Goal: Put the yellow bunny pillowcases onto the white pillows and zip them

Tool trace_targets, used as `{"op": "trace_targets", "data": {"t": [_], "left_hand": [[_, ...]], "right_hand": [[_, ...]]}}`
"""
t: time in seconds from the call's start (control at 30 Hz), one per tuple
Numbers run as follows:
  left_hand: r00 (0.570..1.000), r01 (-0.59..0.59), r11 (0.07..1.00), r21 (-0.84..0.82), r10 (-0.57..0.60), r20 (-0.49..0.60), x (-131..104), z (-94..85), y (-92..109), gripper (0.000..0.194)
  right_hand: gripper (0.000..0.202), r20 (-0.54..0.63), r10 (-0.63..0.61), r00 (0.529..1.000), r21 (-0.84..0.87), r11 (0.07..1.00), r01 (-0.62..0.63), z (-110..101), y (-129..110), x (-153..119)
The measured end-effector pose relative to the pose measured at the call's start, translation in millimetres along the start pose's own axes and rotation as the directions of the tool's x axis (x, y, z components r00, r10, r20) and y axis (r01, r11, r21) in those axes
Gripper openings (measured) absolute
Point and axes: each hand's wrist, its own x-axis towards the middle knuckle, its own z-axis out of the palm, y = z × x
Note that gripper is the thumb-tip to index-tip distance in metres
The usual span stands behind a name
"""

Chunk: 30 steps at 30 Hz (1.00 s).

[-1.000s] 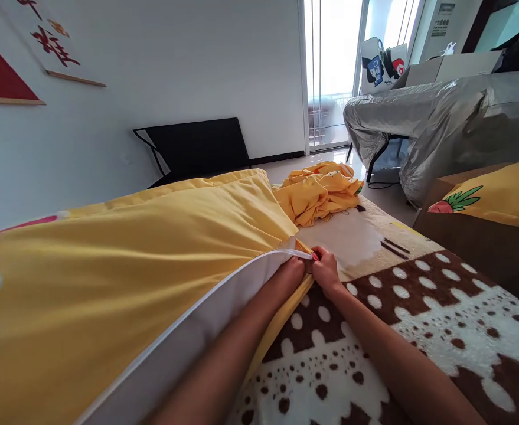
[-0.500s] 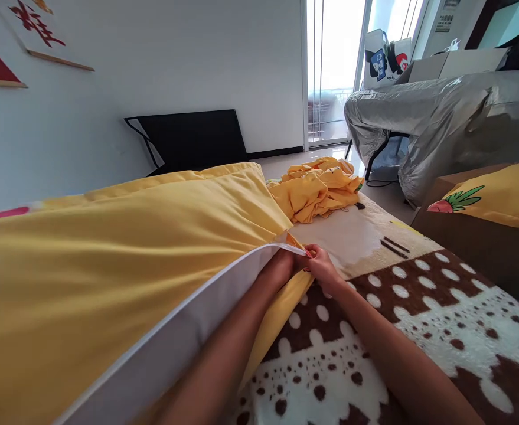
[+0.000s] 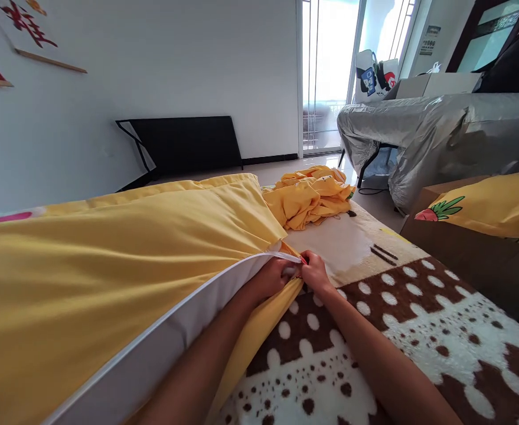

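Note:
A large yellow fabric cover (image 3: 153, 242) fills the left side, pulled into creases toward one corner of its opening. The opening has a white edge strip (image 3: 188, 301) and a pale inner side. My left hand (image 3: 273, 278) reaches into the opening with its fingers curled on the cloth; the fingertips are partly hidden in the folds. Just beside it, my right hand (image 3: 315, 273) pinches the end of the white edge at the corner. Something small and red shows at its fingertips; I cannot make out what. The cover's lower yellow flap hangs beneath my left wrist.
Under my forearms spreads a brown and white patterned plush blanket (image 3: 330, 354). Crumpled orange-yellow cloth (image 3: 310, 198) lies at its far end. On the right stand a cardboard box (image 3: 454, 260) with yellow printed cloth (image 3: 498, 203) and a silver-covered table (image 3: 440, 124). A black panel (image 3: 183, 144) leans by the wall.
The view has tilted up slightly. My left hand has drawn back a little, showing more of its curled fingers. My right hand keeps its pinch at the corner.

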Motion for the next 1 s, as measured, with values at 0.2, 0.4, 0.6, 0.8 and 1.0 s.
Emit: {"op": "trace_targets", "data": {"t": [0.2,0.4,0.6,0.8,1.0], "left_hand": [[0.998,-0.046,0.999,-0.016,0.047,0.030,-3.8,-4.0,6.7,0.022],[0.998,-0.027,0.998,-0.060,0.024,-0.052,0.2,-2.4,3.8,0.027],[0.993,0.037,0.992,-0.125,-0.050,-0.104,-3.4,-1.4,4.1,0.024],[0.994,0.073,0.982,-0.177,-0.085,-0.061,-1.3,1.0,-0.8,0.023],[0.997,0.023,0.991,-0.134,-0.034,-0.076,-4.6,2.8,6.5,0.029]], "right_hand": [[0.018,0.052,0.088,0.995,0.389,0.916,-0.101,9.0,-8.4,-5.5],[0.018,0.134,0.040,0.990,0.460,0.883,-0.098,2.9,-15.1,-6.6],[0.022,0.102,0.007,0.995,0.259,0.965,-0.033,-3.7,-11.5,-4.9],[0.012,-0.013,-0.007,1.000,0.110,0.994,0.009,-6.4,-7.7,-4.6],[0.017,0.052,0.011,0.999,0.260,0.965,-0.024,0.0,-8.0,-2.3]]}}
